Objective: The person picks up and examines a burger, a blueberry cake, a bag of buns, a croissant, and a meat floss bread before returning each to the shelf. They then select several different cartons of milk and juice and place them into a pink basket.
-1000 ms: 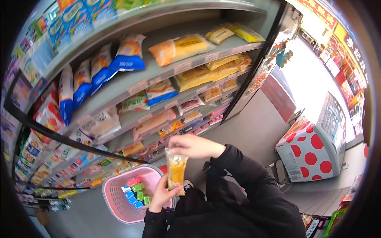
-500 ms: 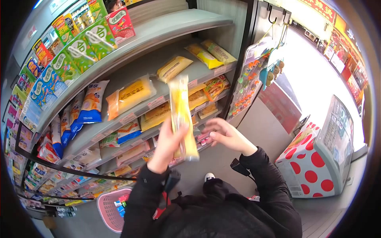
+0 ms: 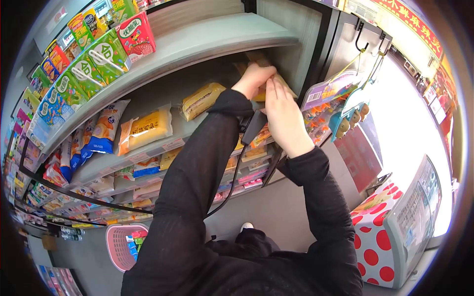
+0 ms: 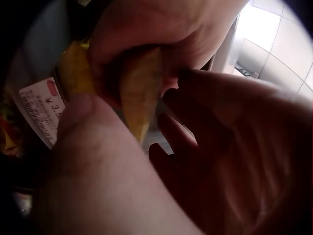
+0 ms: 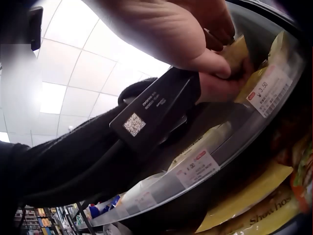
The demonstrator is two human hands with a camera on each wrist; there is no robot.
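Snack packet (image 4: 142, 93): yellow-orange.
Sleeves (image 3: 197, 172): black.
Shelf (image 3: 207, 42): grey.
Price tag (image 5: 270, 90): white, red mark.
Basket (image 3: 117, 246): pink, holding green, blue and pink blocks.
Cartons (image 3: 94, 59): green, white lettering.
Carton (image 3: 137, 34): red.
Bags (image 3: 106, 128): orange over blue.
Machine (image 3: 375, 241): white, red dots.

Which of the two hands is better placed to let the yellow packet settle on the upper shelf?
Probably the left hand: its fingers are curled round the yellow packet deep on the shelf. The right hand lies flatter, with straight fingers against the packet near the shelf's edge, so it can only steady it.
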